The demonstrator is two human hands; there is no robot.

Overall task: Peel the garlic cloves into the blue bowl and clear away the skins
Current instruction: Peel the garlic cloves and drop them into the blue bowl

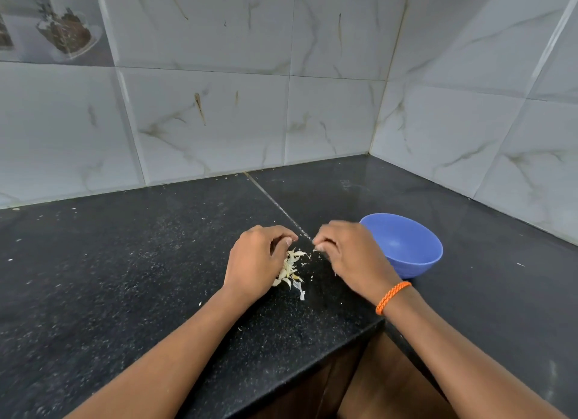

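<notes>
Single head-worn wide-angle view. It looks forward and down, at close range, onto a black countertop (125, 277) set in a tiled wall corner (372, 149).

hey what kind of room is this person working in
Most likely a home kitchen, at a corner of the worktop. The signs: a dark speckled stone counter, marble-look wall tiles behind it, and food prep under way, with garlic skins piled beside a blue bowl.

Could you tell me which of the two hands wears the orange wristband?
The right hand, next to the blue bowl, has the orange wristband; the left hand has a bare wrist.
</notes>
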